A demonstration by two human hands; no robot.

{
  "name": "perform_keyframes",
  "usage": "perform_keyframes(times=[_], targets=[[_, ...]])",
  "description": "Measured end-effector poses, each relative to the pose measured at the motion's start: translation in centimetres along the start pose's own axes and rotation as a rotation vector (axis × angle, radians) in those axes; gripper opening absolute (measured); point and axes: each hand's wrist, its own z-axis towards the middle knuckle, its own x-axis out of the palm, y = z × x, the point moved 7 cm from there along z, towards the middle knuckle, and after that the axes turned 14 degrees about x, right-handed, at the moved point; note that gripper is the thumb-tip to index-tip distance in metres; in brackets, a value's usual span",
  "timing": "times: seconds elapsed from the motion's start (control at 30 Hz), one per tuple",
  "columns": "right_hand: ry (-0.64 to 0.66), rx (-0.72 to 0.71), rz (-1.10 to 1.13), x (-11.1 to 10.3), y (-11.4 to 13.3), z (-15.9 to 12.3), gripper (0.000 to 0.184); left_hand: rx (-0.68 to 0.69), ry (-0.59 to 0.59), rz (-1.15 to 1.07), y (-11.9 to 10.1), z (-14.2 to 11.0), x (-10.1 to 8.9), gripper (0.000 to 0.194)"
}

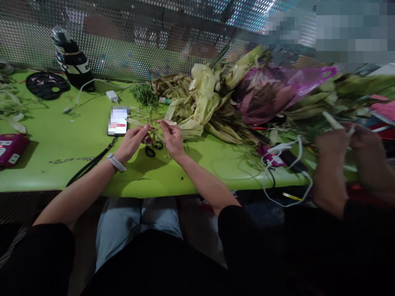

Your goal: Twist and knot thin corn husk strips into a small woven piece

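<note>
My left hand [132, 142], with a white watch on the wrist, and my right hand [173, 137] are raised just above the green table [61, 164]. Both pinch a pale dried corn-husk strip [154, 125] stretched between them. Black-handled scissors [152, 149] lie on the table right under my hands. A big pile of corn husks [200, 102] lies just beyond my right hand.
A phone [117, 121] on a white charging cable lies left of my hands, a black lanyard [92, 162] trailing from it. A purple plastic bag [271, 90] rests on the husks. Another person's hands [345, 144] work at the right. A perforated metal screen [138, 33] backs the table.
</note>
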Motion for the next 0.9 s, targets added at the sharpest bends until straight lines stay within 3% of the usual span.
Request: perform_keyframes(times=[0.13,0.27,0.4,0.57,0.7,0.9], targets=[[0.057,0.007,-0.039,0.2,0.0,-0.3,0.039,0.045,0.001,0.012,0.6,0.2,-0.1,0.029],[0.14,0.099,-0.055,0.9,-0.1,-0.9,0.047,0.124,-0.04,0.175,1.1,0.4,-0.6,0.025],[0.173,0.125,-0.012,1.4,-0.3,-1.1,0.041,0.184,-0.015,0.272,0.5,0.4,-0.5,0.026],[0.115,0.079,0.064,1.4,-0.7,-0.7,0.035,0.183,0.024,0.243,-0.5,0.3,0.3,0.036],[0.09,0.1,0.088,1.3,-0.7,-0.7,0.032,0.136,0.018,0.11,-0.5,0.1,0.5,0.035],[0.073,0.142,0.136,1.0,-0.8,-0.6,0.023,-0.125,0.012,-0.184,1.6,-0.2,0.5,0.02]])
